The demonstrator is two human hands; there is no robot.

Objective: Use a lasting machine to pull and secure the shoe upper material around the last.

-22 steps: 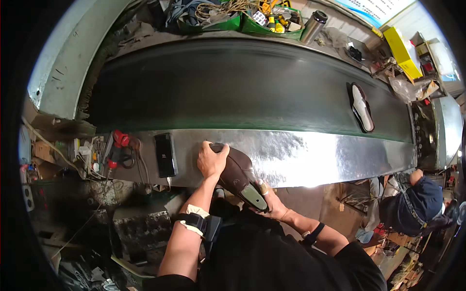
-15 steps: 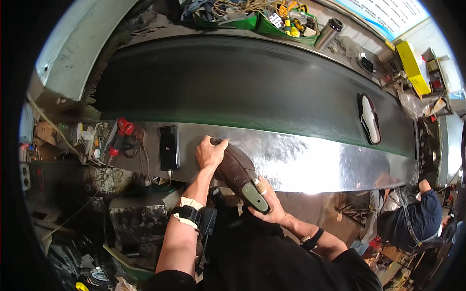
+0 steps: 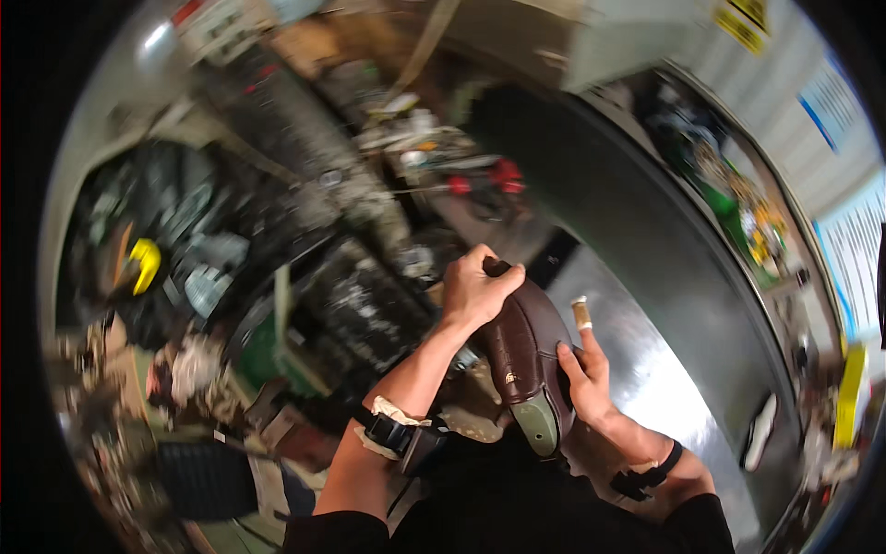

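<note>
A brown leather shoe upper (image 3: 522, 342) is stretched over a shoe last, whose green heel end (image 3: 538, 423) points down toward my body. My left hand (image 3: 474, 294) is closed around the far end of the shoe. At its right side, my right hand (image 3: 589, 379) presses the thumb against the leather. One finger of that hand, with a tan wrapping (image 3: 580, 313) on its tip, sticks out away from the shoe; its other fingers are mostly hidden.
Beyond my hands, a black phone (image 3: 556, 257) and a red-handled tool (image 3: 503, 175) lie on the metal bench edge (image 3: 637, 323). A dark conveyor belt (image 3: 664, 222) curves behind, with a white-soled shoe piece (image 3: 760, 432) on it. Blurred machinery (image 3: 355, 305) and black bags (image 3: 171, 198) fill the left.
My view has swung left, bringing machinery and bags into sight. The shoe stays in my hands, while my right hand has shifted from the last's heel end to the shoe's side.
</note>
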